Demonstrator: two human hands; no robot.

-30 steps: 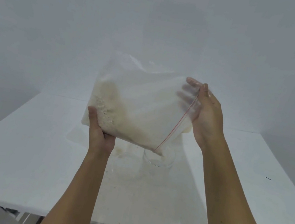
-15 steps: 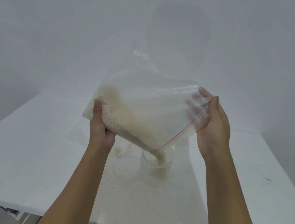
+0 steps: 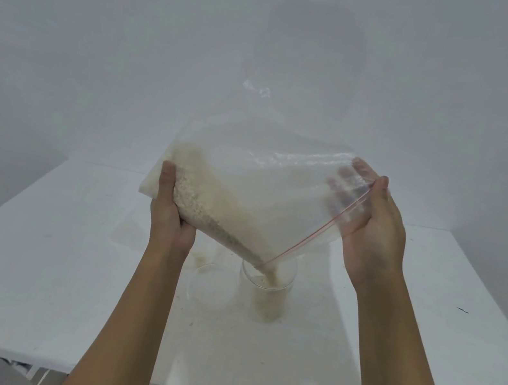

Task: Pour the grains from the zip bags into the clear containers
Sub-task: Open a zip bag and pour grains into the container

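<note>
Head view: I am in the middle of the pour. My left hand [image 3: 171, 211] grips the raised, full end of the zip bag [image 3: 256, 189], thumb across the front. My right hand [image 3: 371, 233] pinches the open zip edge, fingers behind the plastic and thumb in front. The bag hangs tilted above the bench [image 3: 31, 255], the low corner of its mouth right over a clear jar [image 3: 265, 291], and a thin stream of grains [image 3: 208, 214] runs in. The jar looks only partly filled and a good heap sits in the bag, so I judge this early. Next I should lift the left end slowly and hold that corner inside the rim, or grains will spill. A second jar [image 3: 210, 286] stands just left of the first. The white bench carries scattered crumbs near both. A plain pale wall [image 3: 137, 36] rises behind.
</note>
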